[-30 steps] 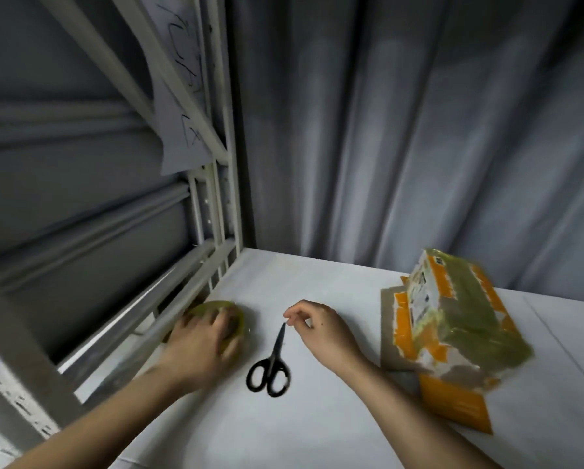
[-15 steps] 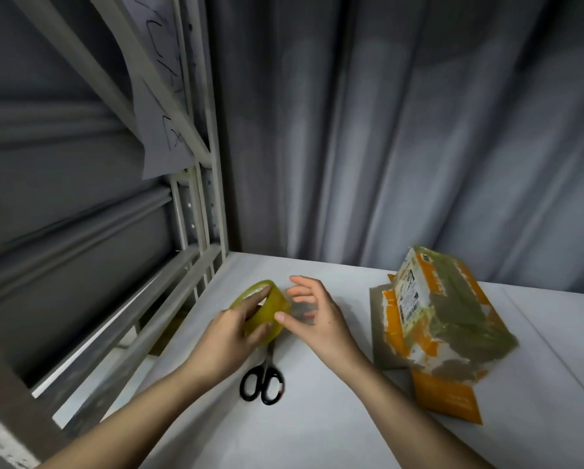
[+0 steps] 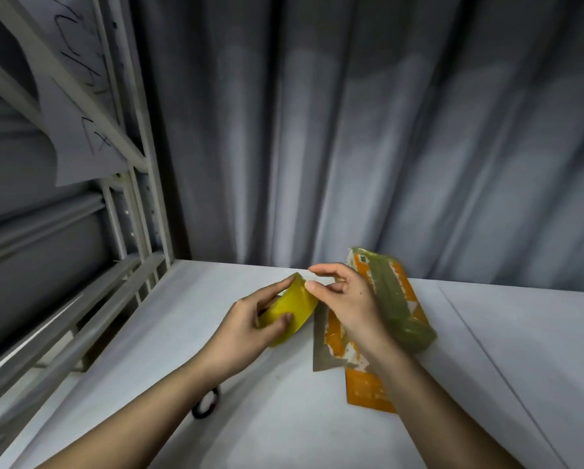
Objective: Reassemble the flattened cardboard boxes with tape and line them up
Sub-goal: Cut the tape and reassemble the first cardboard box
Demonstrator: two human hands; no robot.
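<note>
White table (image 3: 486,384), seam line running down its right part. On it: flattened orange-and-white cardboard boxes (image 3: 365,384) mid-table toward the back edge, black scissors (image 3: 206,404) near the front-left, mostly hidden.

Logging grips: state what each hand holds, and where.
Left hand grips the yellow tape roll around its rim; right hand fingertips pick at its top edge.

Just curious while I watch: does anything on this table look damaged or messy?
Yes. The orange cardboard box behind the right hand looks worn: its print is torn off in patches and old greenish tape is plastered over it. It lies crumpled, not squared up.
</note>
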